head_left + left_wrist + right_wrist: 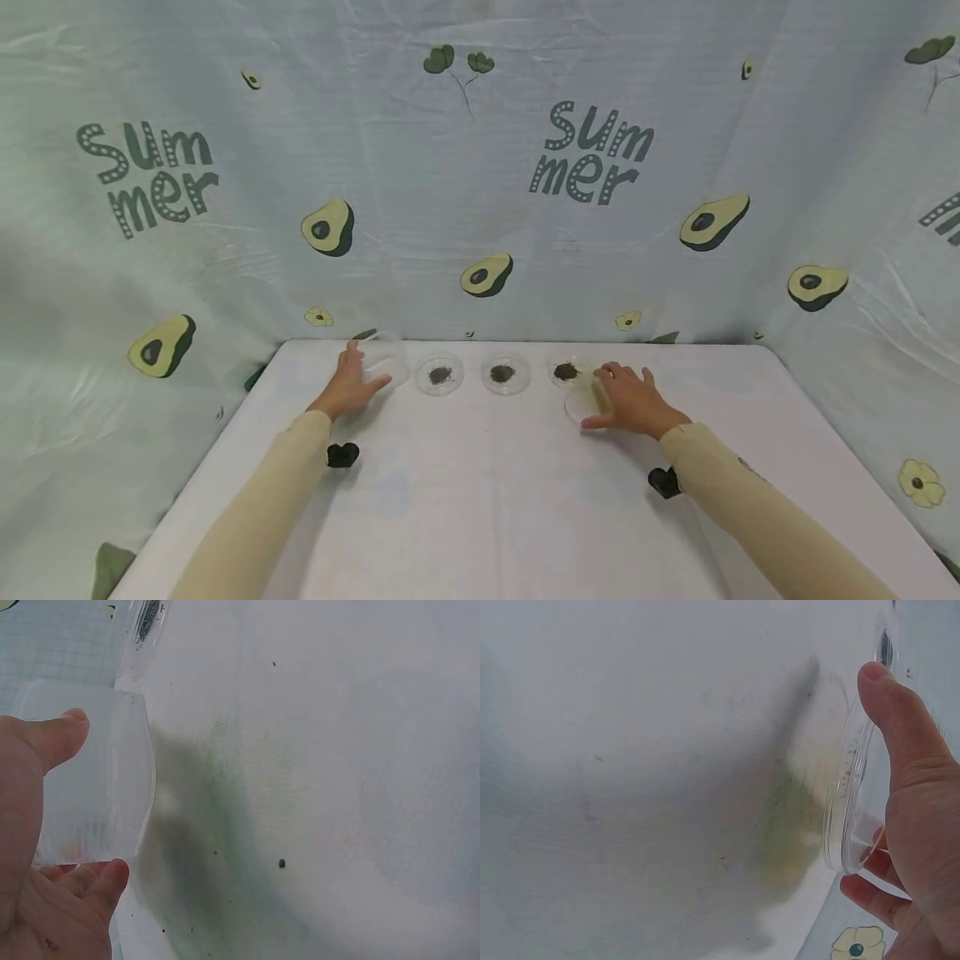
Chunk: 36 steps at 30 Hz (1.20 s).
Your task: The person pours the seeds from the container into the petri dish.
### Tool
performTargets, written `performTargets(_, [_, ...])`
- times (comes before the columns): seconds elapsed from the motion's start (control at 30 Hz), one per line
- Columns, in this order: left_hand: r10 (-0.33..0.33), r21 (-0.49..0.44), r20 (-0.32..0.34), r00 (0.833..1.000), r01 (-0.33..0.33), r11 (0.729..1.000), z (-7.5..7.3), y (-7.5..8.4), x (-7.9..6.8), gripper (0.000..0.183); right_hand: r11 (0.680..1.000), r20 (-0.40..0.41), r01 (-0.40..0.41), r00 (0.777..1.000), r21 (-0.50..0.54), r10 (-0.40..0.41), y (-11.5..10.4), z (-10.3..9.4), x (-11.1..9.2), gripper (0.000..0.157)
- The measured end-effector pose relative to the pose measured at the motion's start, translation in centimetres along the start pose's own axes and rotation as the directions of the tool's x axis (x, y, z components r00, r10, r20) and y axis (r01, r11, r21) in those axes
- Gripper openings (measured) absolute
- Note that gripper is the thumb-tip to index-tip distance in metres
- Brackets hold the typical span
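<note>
My left hand (351, 385) is at the far left of the white table, gripping a translucent plastic tub (97, 772) between thumb and fingers. In the head view the tub looks faint and nearly see-through. At the right, my right hand (632, 402) holds a clear, shallow round petri dish (844, 802) by its edge, thumb on one side and fingers on the other. Between the hands, petri dishes with dark crumbs stand in a row: a left dish (425, 383), a middle dish (521, 377) and a right dish (553, 378), the last close to my right fingers.
The white tabletop (480, 500) stretches toward me, with small dark specks on it in the wrist views. A printed cloth (405, 167) hangs behind the table and along its sides. One black heart-shaped piece (343, 455) shows by the left wrist, another (663, 482) by the right.
</note>
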<state>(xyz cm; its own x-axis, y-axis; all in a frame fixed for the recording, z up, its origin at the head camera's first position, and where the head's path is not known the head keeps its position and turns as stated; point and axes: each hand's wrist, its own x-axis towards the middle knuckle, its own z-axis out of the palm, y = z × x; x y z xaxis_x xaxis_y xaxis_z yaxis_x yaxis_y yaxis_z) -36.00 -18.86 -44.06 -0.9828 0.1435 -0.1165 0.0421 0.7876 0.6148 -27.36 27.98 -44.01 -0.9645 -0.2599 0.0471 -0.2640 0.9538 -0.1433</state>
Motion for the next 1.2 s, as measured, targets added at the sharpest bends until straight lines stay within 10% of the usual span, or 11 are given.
performTargets(1.2, [-0.012, 0.047, 0.007, 1.0, 0.012, 0.999, -0.3, -0.3, 0.2, 0.098, 1.0, 0.049, 0.0, 0.999, 0.008, -0.001, 0.4, 0.5, 5.6, 0.098])
